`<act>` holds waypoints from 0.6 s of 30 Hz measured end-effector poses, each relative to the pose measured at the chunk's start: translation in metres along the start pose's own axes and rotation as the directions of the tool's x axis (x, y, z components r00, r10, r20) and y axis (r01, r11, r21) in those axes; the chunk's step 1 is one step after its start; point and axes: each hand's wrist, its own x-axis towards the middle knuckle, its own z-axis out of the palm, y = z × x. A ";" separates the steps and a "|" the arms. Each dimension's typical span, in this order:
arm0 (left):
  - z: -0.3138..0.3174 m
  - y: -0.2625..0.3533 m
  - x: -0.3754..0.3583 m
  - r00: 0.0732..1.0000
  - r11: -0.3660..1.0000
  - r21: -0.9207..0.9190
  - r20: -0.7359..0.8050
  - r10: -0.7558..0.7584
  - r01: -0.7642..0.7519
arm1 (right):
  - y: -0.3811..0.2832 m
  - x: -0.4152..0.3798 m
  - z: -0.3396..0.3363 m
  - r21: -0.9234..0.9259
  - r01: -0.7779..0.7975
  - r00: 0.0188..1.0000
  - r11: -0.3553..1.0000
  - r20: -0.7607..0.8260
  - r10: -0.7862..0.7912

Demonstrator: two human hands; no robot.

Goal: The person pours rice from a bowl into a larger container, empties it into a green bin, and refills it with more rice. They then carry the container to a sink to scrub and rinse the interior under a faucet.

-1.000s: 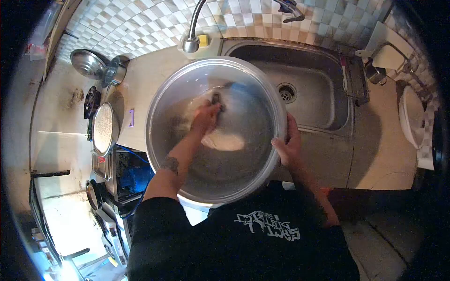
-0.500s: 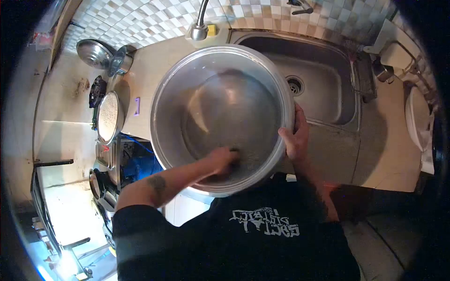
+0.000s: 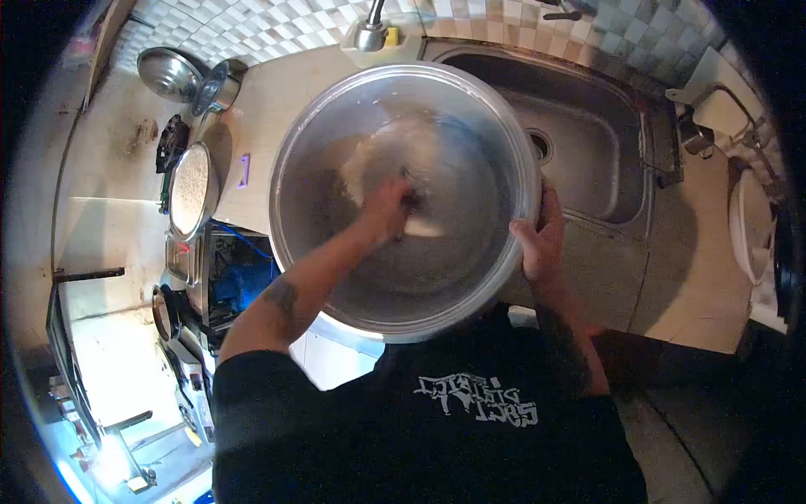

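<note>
Held out over the desk (image 3: 269, 109) edge only by the right hand (image 3: 541, 239), fingers clamped on its rim, the big steel pot (image 3: 403, 197) could tip under hard scrubbing by the left hand (image 3: 388, 206), clenched on a dark scrubber (image 3: 411, 200), now mid-pot rather than at the near wall.

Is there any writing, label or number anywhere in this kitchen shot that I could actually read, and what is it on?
White print on the black shirt: seen upside down and in jagged lettering, too distorted to read.
Big metal pot, held at the rim by the right hand with the left hand inside: no marking visible.
Sink, tiled wall, purple item on the counter: no text readable.
</note>
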 end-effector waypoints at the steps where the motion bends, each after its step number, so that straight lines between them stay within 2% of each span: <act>1: 0.003 -0.003 -0.031 0.997 0.999 -0.031 0.070 0.027 -0.025 | -0.002 0.000 0.000 -0.026 0.005 1.000 1.000 -0.004 -0.005; 2: 0.002 -0.009 -0.049 0.989 0.997 -0.066 0.140 0.057 -0.048 | -0.003 -0.001 0.000 -0.043 -0.003 1.000 0.999 -0.011 0.003; 5: -0.032 -0.044 -0.028 0.945 0.950 0.113 0.122 -0.304 0.291 | -0.005 -0.003 0.000 -0.067 -0.026 0.999 0.997 -0.040 0.023; 6: -0.023 -0.067 -0.007 0.977 0.968 0.133 -0.042 -0.210 0.214 | -0.003 -0.003 -0.001 -0.058 -0.043 0.999 0.997 -0.035 0.041; 9: -0.004 -0.029 0.032 0.988 0.999 0.049 -0.155 0.003 0.005 | -0.001 0.003 0.000 -0.046 -0.008 1.000 0.999 -0.019 0.007; 12: -0.002 0.019 -0.017 0.977 0.982 -0.093 0.125 0.174 -0.163 | 0.001 0.002 -0.004 -0.091 -0.004 1.000 0.996 0.007 0.005; 15: -0.024 -0.048 -0.005 0.968 0.983 -0.034 0.184 -0.172 0.181 | -0.009 0.005 -0.002 -0.116 -0.039 0.999 0.993 -0.005 0.038; 18: -0.027 -0.035 0.026 0.939 0.940 0.038 -0.065 -0.338 0.340 | -0.004 0.002 -0.003 -0.068 -0.076 0.997 0.995 -0.008 0.075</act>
